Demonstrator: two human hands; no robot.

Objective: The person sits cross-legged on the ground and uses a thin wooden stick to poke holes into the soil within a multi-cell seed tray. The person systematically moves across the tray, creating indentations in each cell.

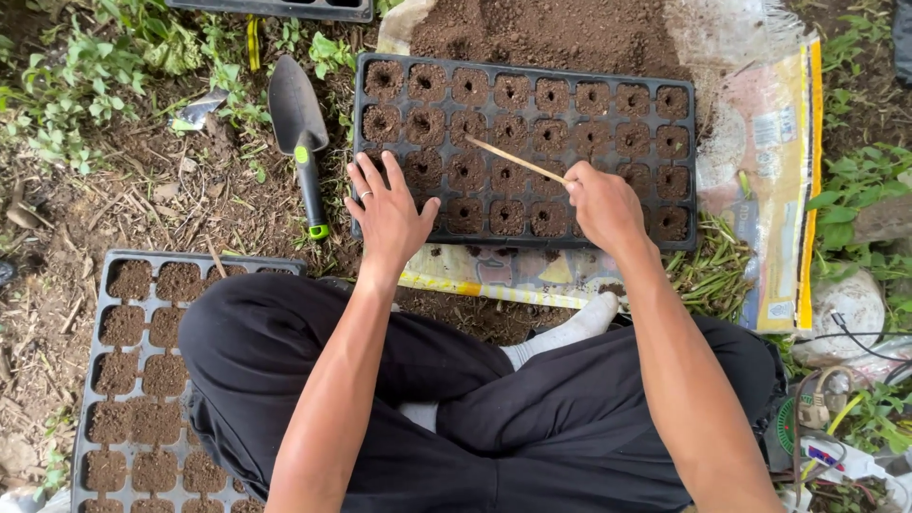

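Crossed legs in black trousers (475,399) fill the near foreground, where a person sits on bare soil among weeds. Ahead lies a black seedling tray (524,68), its cells packed with dark soil and most dimpled at the centre; it rests partly on a printed plastic sack (769,180) spread on the ground, with loose soil (551,28) heaped at the far edge. A second filled seedling tray (142,370) sits near left, beside the knee. Between the two, a hand trowel (299,133) with a dark blade and green-tipped handle lies on the ground. The left hand (389,214), fingers spread apart, presses flat on the near-left corner of the far tray, steadying it. The right hand (603,204) is closed around the near end of a thin wooden stick (518,160), whose tip points far-left over the middle cells. Judged by its look, the stick is light, stiff and liable to snap, best pinched near its lower end like a pencil.
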